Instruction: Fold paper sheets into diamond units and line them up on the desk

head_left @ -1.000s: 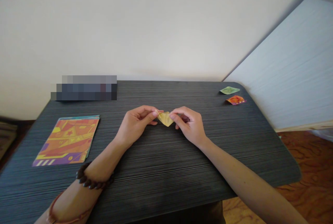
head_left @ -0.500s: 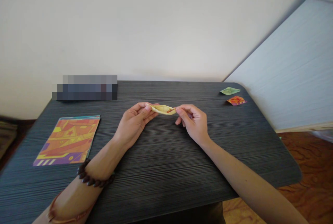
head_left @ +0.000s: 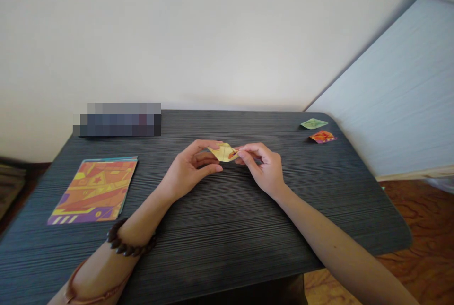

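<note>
A small folded yellow paper boat (head_left: pixel 224 152) with an orange patch is held in the air over the middle of the dark table, its creased side facing me. My right hand (head_left: pixel 261 165) pinches its right tip between thumb and fingers. At the left end, my left hand (head_left: pixel 193 168) has its index fingertip on the upper edge and other fingers curled behind or below; its thumb stands away from the paper. Two more folded paper pieces, one green (head_left: pixel 314 124) and one orange-red (head_left: pixel 322 137), lie at the far right of the table.
A stack of patterned paper sheets (head_left: pixel 94 191), orange and purple on top, lies on the left of the dark table (head_left: pixel 220 229). A pixelated object (head_left: pixel 118 123) sits at the back left. Behind is a pale wall (head_left: pixel 213 35); a light panel (head_left: pixel 393 92) stands at the right.
The paper boat has turned so its side shows instead of its open hollow. My left thumb has come off it and moved down; my right hand keeps its pinch.
</note>
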A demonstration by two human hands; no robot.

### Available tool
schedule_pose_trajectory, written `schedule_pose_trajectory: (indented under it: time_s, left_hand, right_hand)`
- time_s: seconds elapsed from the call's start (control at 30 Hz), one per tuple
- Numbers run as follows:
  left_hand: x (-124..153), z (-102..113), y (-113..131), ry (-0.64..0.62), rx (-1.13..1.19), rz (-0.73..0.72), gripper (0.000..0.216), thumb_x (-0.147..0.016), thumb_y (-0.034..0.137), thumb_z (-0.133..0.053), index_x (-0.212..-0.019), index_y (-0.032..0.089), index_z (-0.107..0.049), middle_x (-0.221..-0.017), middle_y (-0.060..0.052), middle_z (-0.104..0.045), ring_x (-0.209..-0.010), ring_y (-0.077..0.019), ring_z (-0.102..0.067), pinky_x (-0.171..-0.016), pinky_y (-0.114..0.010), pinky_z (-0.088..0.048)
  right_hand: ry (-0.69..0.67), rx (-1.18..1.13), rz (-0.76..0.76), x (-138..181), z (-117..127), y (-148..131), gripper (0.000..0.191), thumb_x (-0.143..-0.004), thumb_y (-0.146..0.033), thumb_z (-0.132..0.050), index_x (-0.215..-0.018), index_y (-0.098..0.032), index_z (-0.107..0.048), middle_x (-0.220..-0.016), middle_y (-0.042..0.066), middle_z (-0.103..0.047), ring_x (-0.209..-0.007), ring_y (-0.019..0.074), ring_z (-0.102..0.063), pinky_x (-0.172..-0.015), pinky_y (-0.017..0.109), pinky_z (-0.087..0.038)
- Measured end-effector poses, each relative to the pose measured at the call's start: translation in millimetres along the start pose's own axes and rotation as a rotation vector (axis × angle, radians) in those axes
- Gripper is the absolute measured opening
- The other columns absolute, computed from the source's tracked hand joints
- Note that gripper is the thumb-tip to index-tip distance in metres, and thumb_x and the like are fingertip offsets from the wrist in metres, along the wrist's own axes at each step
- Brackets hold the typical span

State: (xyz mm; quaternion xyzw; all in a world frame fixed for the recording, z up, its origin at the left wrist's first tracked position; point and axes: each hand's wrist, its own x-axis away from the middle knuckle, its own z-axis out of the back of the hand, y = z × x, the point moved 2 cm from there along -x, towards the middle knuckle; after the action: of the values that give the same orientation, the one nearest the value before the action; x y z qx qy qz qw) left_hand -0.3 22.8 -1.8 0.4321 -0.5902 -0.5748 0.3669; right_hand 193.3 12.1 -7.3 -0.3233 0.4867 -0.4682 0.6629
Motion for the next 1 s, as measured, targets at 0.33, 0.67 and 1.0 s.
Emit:
schedule_pose_trajectory:
  time_s: [0.33, 0.67, 1.0]
  left_hand:
    - [-0.3, 8.7, 5.6, 0.034, -0.626, -0.180, 0.008, -0.078, 0.026, -0.063, -0.076, 0.019, -0.066, -0.104, -0.006, -0.067, -0.096, -0.0204, -0.062, -0.091, -0.035, -0.046]
    - [0.0, 7.3, 0.7, 0.145, -0.529, -0.064, 0.014, -0.075, 0.032, -0.066, -0.073, 0.018, -0.067, -0.093, -0.005, -0.071, -0.091, -0.0208, -0.065, -0.090, -0.036, -0.047]
    - [-0.9, 7.1, -0.4, 0.077, -0.419, -0.007, 0.026, -0.073, 0.034, -0.069, -0.090, 0.018, -0.061, -0.094, -0.006, -0.068, -0.085, -0.0194, -0.065, -0.079, -0.032, -0.051]
  right_hand:
    - [-0.284, 0.235, 0.242, -4.9, 1.7, -2.9, 0.012, -0.086, -0.025, -0.054, -0.096, -0.022, -0.060, -0.108, 0.004, -0.065, -0.095, 0.0157, -0.063, -0.087, 0.033, -0.050]
    - [-0.286, 0.366, 0.173, -7.1, -0.6, -5.4, 0.011, -0.091, -0.026, -0.047, -0.089, -0.021, -0.056, -0.093, 0.004, -0.065, -0.083, 0.0155, -0.060, -0.079, 0.031, -0.048]
    - [-0.270, 0.304, 0.199, -3.6, -2.7, -5.9, 0.008, -0.090, -0.025, -0.048, -0.086, -0.020, -0.053, -0.089, 0.003, -0.062, -0.080, 0.0137, -0.059, -0.076, 0.027, -0.046]
